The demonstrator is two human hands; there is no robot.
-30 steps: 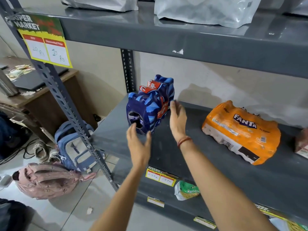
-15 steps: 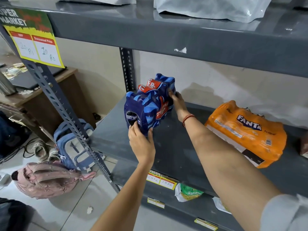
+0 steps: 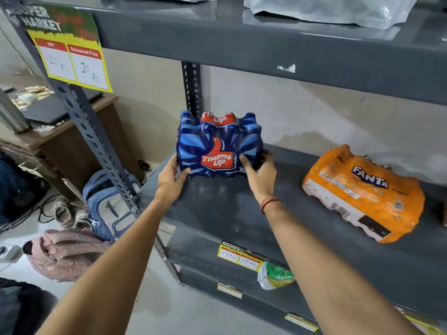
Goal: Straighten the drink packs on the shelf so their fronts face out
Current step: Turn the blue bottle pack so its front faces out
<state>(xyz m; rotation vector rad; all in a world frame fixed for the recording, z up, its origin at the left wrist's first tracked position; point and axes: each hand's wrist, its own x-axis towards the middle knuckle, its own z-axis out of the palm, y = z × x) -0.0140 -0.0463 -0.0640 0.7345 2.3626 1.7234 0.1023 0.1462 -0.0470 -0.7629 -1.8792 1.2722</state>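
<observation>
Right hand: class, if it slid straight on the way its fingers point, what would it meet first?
The right hand already touches the blue Thums Up pack; beyond that, probably the wall, though depth is unclear.

the thums up pack (image 3: 219,147) is dark blue with lighter blue rays and a red logo lettered white; the fanta pack (image 3: 362,193) is orange with a white band (barcode on it) and a navy logo; the shelf (image 3: 242,213) is plain grey; its price sign (image 3: 69,48) is yellow, green, red, white
</observation>
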